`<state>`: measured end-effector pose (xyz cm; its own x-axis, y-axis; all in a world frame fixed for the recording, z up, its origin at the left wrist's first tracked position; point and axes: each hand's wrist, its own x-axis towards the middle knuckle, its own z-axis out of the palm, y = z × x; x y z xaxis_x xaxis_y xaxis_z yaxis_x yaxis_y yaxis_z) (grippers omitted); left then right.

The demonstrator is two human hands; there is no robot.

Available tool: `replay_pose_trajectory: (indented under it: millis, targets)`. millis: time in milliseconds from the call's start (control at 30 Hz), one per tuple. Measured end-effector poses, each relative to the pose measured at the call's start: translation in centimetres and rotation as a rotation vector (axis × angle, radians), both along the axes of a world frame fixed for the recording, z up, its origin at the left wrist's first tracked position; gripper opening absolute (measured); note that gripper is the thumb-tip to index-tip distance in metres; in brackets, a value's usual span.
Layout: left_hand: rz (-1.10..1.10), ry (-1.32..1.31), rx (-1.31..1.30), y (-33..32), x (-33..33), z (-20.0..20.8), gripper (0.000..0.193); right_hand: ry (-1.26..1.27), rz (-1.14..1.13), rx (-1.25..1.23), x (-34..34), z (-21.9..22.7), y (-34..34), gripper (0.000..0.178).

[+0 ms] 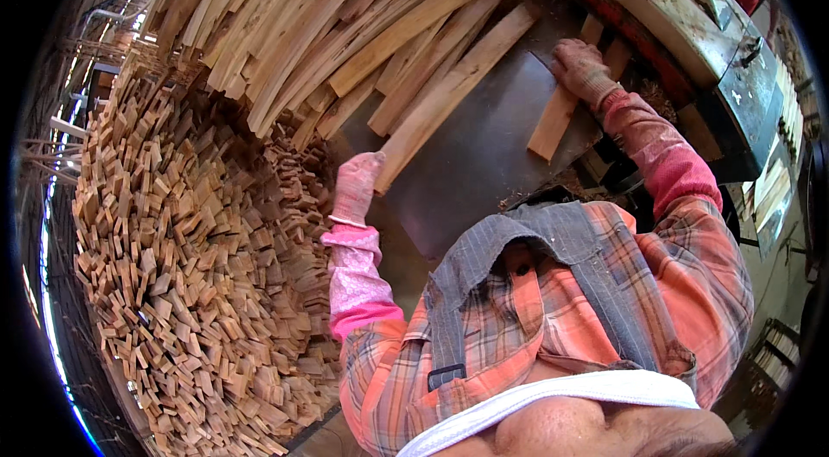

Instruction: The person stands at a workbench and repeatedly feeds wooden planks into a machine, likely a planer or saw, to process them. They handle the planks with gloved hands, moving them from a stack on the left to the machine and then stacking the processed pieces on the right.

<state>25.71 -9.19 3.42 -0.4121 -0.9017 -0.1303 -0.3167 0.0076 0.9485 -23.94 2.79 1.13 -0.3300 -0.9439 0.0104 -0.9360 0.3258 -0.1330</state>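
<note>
My left hand (358, 185), in a pale pink glove, is closed at the near end of a long wooden slat (458, 98), which slants away to the upper right across a dark metal tabletop (466, 172). My right hand (587, 72), in a dusty pinkish glove, has its fingers curled over a shorter wooden slat (553, 124) on the right part of the same tabletop. The undersides of the fingers of both hands are hidden. Beyond the left hand, a heap of long slats (319, 16) overlaps the tabletop's far left side.
A tall stack of cut wooden pieces (190, 267) rises at my left, end faces showing. Along the far right runs a machine with a red edge (639, 42) and a pale rail (665, 21). Wood shavings (661, 103) lie next to my right forearm.
</note>
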Motion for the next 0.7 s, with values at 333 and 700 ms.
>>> replay_pose_trajectory:
  millis: [333,700]
  targets:
    - [-0.229,-0.559,-0.332,4.2,-9.7,1.2,0.042,-0.019,0.276,-0.200,11.0,1.3,-0.9,0.036]
    - [-0.226,-1.339,-0.430,-2.1,-13.5,6.0,0.087,-0.023,0.151,0.039,1.0,0.3,0.2,0.036]
